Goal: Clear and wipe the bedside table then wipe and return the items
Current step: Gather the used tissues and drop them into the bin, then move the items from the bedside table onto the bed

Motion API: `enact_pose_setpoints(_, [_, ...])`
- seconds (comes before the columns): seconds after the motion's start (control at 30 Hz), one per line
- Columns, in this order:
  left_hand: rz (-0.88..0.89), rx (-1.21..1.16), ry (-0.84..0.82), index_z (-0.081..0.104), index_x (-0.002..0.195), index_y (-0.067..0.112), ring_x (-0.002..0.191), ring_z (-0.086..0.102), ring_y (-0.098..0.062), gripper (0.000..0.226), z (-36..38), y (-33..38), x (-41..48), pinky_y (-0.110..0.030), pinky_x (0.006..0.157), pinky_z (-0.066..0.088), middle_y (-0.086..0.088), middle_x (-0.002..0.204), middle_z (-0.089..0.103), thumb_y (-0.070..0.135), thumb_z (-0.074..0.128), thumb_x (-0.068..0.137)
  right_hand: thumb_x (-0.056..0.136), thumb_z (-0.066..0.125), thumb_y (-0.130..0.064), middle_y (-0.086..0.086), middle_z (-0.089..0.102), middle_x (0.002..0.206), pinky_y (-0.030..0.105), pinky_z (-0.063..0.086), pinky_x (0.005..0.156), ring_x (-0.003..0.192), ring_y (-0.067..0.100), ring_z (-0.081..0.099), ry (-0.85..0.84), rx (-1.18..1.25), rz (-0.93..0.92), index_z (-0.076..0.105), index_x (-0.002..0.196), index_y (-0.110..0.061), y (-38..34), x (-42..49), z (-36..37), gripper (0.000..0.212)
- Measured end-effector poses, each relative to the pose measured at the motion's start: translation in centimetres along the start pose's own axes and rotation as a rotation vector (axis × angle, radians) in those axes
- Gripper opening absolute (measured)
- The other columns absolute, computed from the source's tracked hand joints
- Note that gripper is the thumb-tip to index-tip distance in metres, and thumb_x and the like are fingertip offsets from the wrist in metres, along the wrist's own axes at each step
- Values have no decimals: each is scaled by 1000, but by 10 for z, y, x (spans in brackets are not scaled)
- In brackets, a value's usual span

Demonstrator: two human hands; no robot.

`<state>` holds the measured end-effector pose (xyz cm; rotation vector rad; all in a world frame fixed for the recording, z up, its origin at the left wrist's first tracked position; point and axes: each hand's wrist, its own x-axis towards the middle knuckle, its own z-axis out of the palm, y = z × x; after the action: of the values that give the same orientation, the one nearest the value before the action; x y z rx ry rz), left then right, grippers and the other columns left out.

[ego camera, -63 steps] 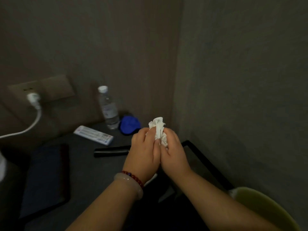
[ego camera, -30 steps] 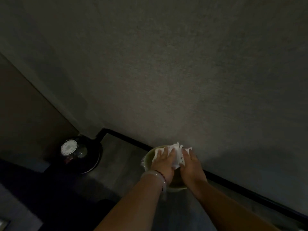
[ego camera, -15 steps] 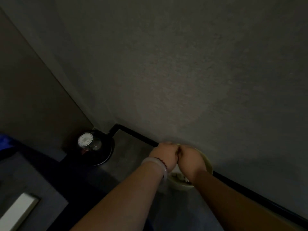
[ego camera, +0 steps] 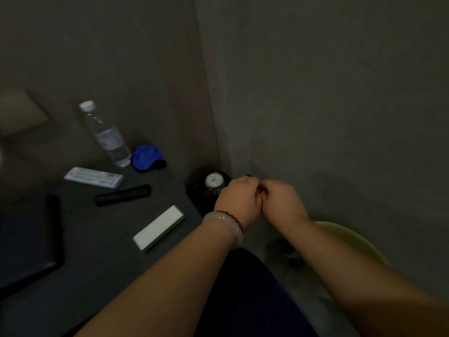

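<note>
My left hand point(ego camera: 239, 199) and my right hand point(ego camera: 283, 201) are clenched knuckle to knuckle, just right of the bedside table point(ego camera: 97, 254). The white tissue is hidden inside the fists; nothing of it shows. On the dark table top stand a clear water bottle point(ego camera: 104, 135) and a blue cloth item point(ego camera: 145, 156) at the back. A white remote point(ego camera: 93, 177), a black stick-shaped object point(ego camera: 122, 195) and a white box point(ego camera: 158, 227) lie in front of them.
A dark flat pad point(ego camera: 26, 237) lies on the table's left side. A black round object with a white dial point(ego camera: 213, 183) sits in the floor corner behind my left hand. A yellow-green basin point(ego camera: 352, 242) stands on the floor under my right forearm. Walls close in behind and to the right.
Both hands dipped the tissue into the basin and clenched round it. They have since risen out of the basin, still pressed together, and my view has swung left to the table.
</note>
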<state>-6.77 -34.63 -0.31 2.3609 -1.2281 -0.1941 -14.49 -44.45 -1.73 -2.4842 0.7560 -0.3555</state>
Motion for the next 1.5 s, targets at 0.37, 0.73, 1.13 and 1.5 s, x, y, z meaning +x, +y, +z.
enact_pose_setpoints(0.37, [-360, -27, 234, 65, 104, 20, 98, 59, -21, 25, -89, -122, -139, -42, 85, 50, 0, 105, 65, 28, 46, 89, 90, 47, -24, 9, 66, 95, 37, 48, 69, 89, 31, 62, -180, 21, -383, 65, 90, -14, -168, -25, 89, 20])
enact_pose_setpoints(0.73, [-509, -13, 204, 58, 121, 23, 112, 55, -20, 29, -106, -181, -218, -41, 96, 46, 1, 122, 61, 26, 47, 95, 91, 48, -24, 3, 63, 90, 41, 49, 70, 84, 24, 57, -335, 18, -548, 65, 90, -16, -224, -53, 160, 19])
enact_pose_setpoints(1.13, [-376, 147, 59, 27, 152, 22, 142, 27, -29, 76, -39, -197, -159, -45, 115, 27, -7, 157, 29, 48, 57, 87, 84, 62, -13, 8, 64, 101, 44, 51, 81, 99, 30, 56, -106, 37, -412, 70, 101, -14, -193, -2, 163, 19])
enact_pose_setpoints(1.5, [-377, 85, 320, 46, 139, 4, 102, 53, -30, 61, -50, -216, -161, -40, 90, 49, -12, 116, 59, 38, 47, 88, 85, 63, -14, 9, 64, 105, 45, 49, 84, 97, 32, 57, 73, 108, -444, 67, 108, -12, -211, 40, 169, 24])
